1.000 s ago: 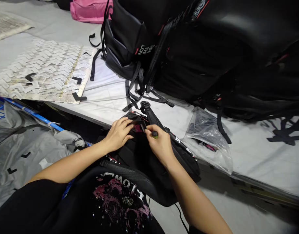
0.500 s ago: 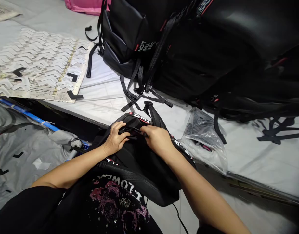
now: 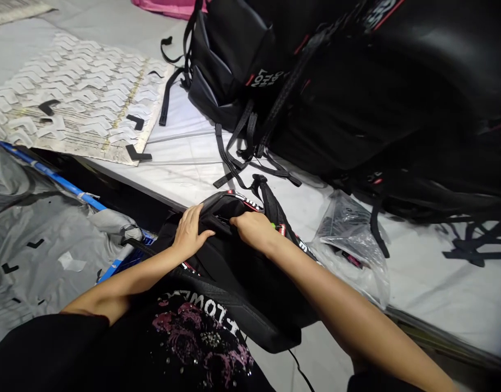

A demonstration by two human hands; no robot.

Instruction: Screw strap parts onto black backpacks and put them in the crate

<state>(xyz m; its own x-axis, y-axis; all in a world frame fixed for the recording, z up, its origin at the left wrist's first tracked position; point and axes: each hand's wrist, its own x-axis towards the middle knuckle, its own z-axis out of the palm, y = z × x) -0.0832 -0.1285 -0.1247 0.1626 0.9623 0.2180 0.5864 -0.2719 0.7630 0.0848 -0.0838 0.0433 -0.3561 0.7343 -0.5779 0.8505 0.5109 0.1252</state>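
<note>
A white worktop [image 3: 430,294] stood above a pale grey floor [image 3: 324,354].
Light brightened its surface; leftward, a blue rail [image 3: 60,178] edged rumpled grey sheeting [image 3: 83,239].

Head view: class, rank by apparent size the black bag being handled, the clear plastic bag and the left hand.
1. Black bag being handled
2. Clear plastic bag
3. Left hand

Left hand [image 3: 188,233] rests against the black backpack [image 3: 250,272]; right hand [image 3: 250,230] curls round a green-ended tool [image 3: 273,225] at its top!
</note>
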